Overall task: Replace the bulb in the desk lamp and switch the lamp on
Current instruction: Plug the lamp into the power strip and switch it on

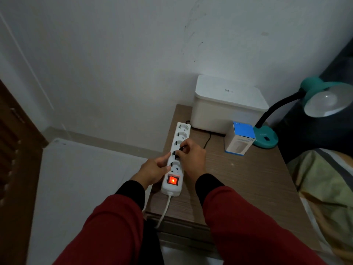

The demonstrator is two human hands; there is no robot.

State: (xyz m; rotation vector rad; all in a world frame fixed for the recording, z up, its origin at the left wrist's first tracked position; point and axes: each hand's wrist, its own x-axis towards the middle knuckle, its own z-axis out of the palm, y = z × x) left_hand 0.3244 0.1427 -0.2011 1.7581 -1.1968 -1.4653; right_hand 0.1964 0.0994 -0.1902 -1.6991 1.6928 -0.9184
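plug (181,150) in right hand (193,159), over power strip (176,157)

Place: a bedroom in a home, dimly lit.
Table (248,178): small wood-grain bedside piece in a corner against a plain white wall (114,64).
Bed (328,178): just right of the table, with striped green and grey bedding.
Lamp (298,111): teal desk lamp with a black bendable neck, on the table's far right corner.
Power strip (176,155): white, with a glowing red switch, lying along the table's left edge.
Storage box (227,106): white, lidded, against the wall.
Door (13,150): dark brown wood at far left.
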